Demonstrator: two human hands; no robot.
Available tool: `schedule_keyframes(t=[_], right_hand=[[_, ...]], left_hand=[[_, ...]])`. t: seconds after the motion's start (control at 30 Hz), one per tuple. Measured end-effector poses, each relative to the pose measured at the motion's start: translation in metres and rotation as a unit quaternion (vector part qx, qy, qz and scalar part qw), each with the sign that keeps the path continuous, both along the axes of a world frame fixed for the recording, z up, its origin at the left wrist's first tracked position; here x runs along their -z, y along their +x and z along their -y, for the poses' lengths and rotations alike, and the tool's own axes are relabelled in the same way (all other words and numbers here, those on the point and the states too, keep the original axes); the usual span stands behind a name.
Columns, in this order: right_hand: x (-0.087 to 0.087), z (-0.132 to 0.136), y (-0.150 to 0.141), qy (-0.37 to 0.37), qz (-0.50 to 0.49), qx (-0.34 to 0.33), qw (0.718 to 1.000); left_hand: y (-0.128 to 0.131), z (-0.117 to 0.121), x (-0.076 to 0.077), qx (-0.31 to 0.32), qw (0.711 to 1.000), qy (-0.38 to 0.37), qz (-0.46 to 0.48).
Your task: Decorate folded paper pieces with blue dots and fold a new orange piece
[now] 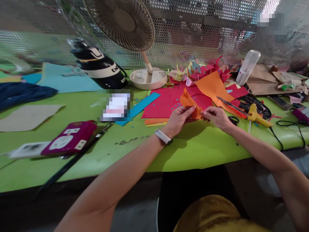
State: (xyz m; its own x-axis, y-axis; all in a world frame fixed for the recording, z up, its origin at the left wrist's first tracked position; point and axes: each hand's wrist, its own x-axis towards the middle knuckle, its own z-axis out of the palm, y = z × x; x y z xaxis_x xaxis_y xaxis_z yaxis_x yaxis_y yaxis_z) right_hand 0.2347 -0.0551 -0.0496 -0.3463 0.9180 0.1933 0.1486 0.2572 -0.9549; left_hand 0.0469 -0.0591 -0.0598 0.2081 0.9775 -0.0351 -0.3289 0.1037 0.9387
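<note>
My left hand (180, 118) is closed on a folded piece of orange paper (188, 100), its thumb pressed on the near part. At the paper's lower right corner my right hand (217, 116) pinches the edge between thumb and fingers. The paper is held just above the green table (193, 151), in front of a stack of red paper (159, 106) dotted with small blue bits. Right of my hands lie scissors (233, 108) on a larger orange sheet (213, 87). Beside them rests a yellow hot glue gun (257, 116) with a black cord.
A fan (149, 79) and a black-and-white bottle (98, 66) stand at the back. A blue strip (138, 108), a purple case (70, 139) and a black strap (72, 161) lie left. Colourful paper scraps (200, 71), a clear bottle (248, 67) and brown paper (263, 79) are back right.
</note>
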Motion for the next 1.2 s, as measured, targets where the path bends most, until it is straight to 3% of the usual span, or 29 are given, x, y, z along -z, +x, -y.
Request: schedule_keyframes(t=[0.43,0.83,1.2], right_hand=[[-0.003,0.004,-0.002,-0.022,0.005,0.041,0.999],[-0.001,0.002,-0.002,-0.019,0.003,0.030,0.999],[0.001,0.003,-0.001,0.016,0.043,0.037,0.998]], left_hand=[[0.007,0.008,-0.002,0.009,0.996,0.077,-0.049],[0.010,0.014,-0.007,-0.006,0.997,0.068,-0.043],[0.010,0.011,0.000,-0.009,0.997,0.067,-0.046]])
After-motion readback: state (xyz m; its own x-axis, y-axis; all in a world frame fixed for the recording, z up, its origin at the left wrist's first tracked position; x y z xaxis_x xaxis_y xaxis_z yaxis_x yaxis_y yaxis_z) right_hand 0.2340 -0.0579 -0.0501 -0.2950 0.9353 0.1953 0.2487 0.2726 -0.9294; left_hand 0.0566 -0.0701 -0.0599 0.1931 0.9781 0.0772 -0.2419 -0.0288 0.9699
